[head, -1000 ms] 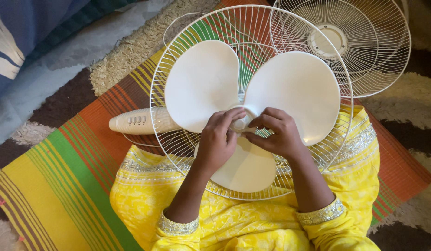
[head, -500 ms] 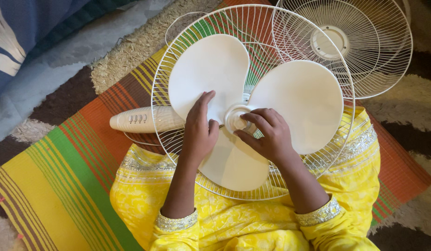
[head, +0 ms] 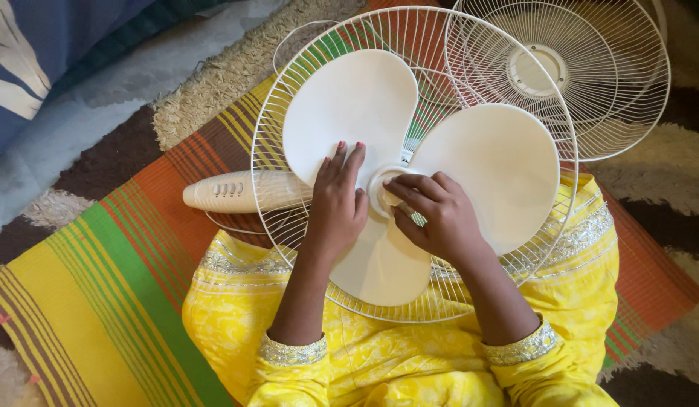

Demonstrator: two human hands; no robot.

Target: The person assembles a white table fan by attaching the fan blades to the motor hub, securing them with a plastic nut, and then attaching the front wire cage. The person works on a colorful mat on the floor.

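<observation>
Sitting at frame centre in the rear wire guard (head: 289,98), the white fan blade (head: 485,166) is seated; left hand (head: 338,207) presses flat on it, right hand (head: 436,215) pinches the hub cap (head: 386,192). Front guard (head: 590,75), upper right, remains unattached.

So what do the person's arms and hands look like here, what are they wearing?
Both forearms are bare below bright yellow sleeves with a faint pattern, each ending in a band of silvery embroidered trim. The left hand has red-painted nails; the right hand's nails cannot be made out. No rings, bracelets or watch show.
</observation>
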